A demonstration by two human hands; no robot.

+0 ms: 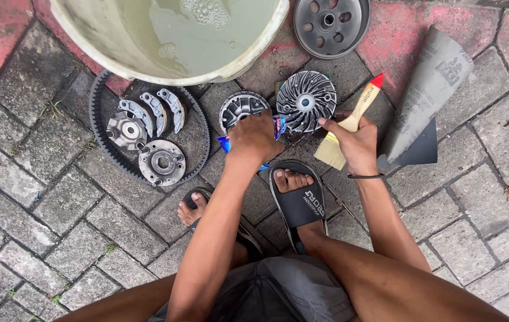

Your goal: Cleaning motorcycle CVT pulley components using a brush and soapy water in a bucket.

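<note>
My left hand (255,138) is closed around a small blue and purple sachet (280,124), just in front of a round metal pulley part (239,107) on the paving. My right hand (357,145) grips a flat paintbrush (350,125) with a pale wooden handle and red tip, bristles pointing toward me. A finned metal pulley face (305,100) lies between the two hands, close to the right fingertips. My feet in black sandals (300,200) rest below.
A white bucket (248,56) of murky soapy water stands at the top. A toothed black drive belt (96,128) rings clutch shoes and metal plates at left. A clutch bell (330,25) lies at the top. Grey sandpaper sheets (427,101) lie at right.
</note>
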